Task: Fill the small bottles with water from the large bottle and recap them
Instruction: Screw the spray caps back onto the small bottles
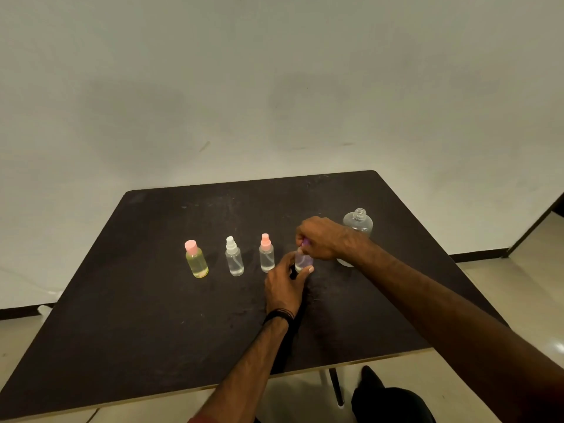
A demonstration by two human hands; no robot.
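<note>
Recapping is what's going on, by the look of it. Centre right of the frame, the fourth small bottle [303, 261] is held upright on the worktop [146, 300] by the left hand [285, 283], its grip wrapped round the body, while a purple cap [305, 241] is pinched by the right hand [323, 238]. Next up, probably, twisting until snug. The large bottle [358, 221] sits uncapped behind.

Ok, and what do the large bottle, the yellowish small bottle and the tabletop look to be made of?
Large bottle: clear, glossy, probably plastic; the table shows through it, and its open neck is threaded.
Yellowish small bottle: translucent tinted plastic by the look, with an opaque matte pink cap.
Tabletop: dark matte board, scuffed, with a pale core showing along the near edge; likely laminated wood composite.
</note>
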